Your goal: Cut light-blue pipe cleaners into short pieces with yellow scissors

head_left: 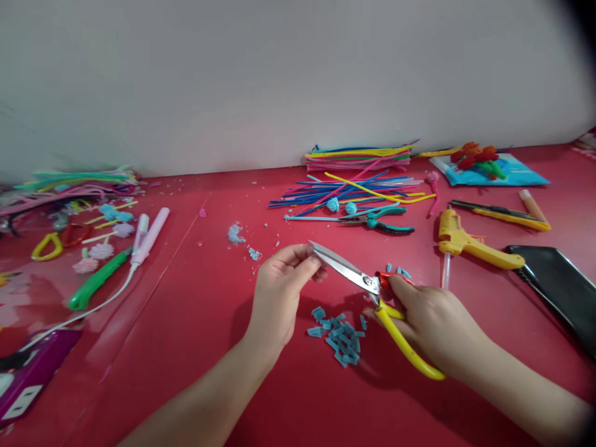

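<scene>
My right hand [437,323] grips the yellow and red handles of a pair of scissors [354,273], whose steel blades are together and point left. My left hand [282,285] is pinched at the blade tips; what its fingers hold is hidden. Under the scissors lies a small heap of short light-blue cut pieces [339,338] on the red table [209,347].
Loose and stacked pipe cleaners [358,180] lie at the back, with teal pliers [382,220] beside them. A yellow glue gun [470,242], a black phone [559,285] and a yellow knife [503,214] sit right. Green cutter [97,279], pink tool [149,239] and more pipe cleaners lie left.
</scene>
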Demonstrator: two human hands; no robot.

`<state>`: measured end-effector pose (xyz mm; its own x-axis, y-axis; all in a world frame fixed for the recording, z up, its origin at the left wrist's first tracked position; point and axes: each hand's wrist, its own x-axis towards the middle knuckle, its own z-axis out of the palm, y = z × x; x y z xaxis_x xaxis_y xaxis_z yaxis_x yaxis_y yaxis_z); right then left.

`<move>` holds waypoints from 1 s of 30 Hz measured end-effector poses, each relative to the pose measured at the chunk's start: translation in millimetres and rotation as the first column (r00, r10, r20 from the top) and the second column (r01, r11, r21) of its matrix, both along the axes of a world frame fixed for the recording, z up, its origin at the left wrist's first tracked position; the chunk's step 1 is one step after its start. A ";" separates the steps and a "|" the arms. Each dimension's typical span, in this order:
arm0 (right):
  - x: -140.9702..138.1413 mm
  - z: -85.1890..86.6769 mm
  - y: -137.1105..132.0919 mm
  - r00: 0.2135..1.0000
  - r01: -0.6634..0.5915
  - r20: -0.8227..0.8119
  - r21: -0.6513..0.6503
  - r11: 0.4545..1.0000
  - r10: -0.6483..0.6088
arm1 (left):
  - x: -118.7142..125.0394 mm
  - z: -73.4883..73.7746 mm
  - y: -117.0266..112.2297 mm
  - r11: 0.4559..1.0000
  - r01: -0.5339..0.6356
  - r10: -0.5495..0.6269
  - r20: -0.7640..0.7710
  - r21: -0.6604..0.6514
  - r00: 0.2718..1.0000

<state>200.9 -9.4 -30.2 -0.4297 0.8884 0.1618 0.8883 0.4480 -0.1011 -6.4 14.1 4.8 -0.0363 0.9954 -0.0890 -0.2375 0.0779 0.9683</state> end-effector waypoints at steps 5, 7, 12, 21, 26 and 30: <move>1.4 -2.1 0.1 1.000 -0.001 0.013 -0.001 1.000 0.001 | 0.3 0.8 -0.2 1.000 -0.008 0.008 0.007 -0.003 1.000; 1.6 -2.8 0.2 1.000 0.003 0.019 -0.001 1.000 -0.003 | 0.2 1.0 -0.5 1.000 -0.007 0.007 0.009 -0.003 1.000; 1.7 -2.8 0.8 1.000 0.001 0.010 0.004 1.000 -0.001 | -0.4 0.8 -0.3 1.000 -0.001 0.001 0.019 0.004 1.000; -1.5 0.7 0.4 1.000 0.022 0.019 0.020 1.000 -0.023 | 0.6 -1.2 -0.1 0.999 -0.013 0.012 0.016 0.036 1.000; -3.2 2.7 0.1 1.000 0.026 0.011 0.005 1.000 -0.026 | 1.8 -4.2 -1.1 0.996 -0.041 0.037 0.044 0.074 0.998; -3.1 4.3 0.2 0.999 0.032 0.007 -0.004 0.999 -0.032 | 2.1 -4.9 -1.4 0.996 -0.045 0.041 0.055 0.080 0.998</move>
<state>197.8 -9.3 -25.9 -0.4019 0.9024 0.1554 0.9030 0.4188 -0.0963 -4.3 12.6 -0.1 -0.0764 0.9970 -0.0105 -0.2902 -0.0122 0.9569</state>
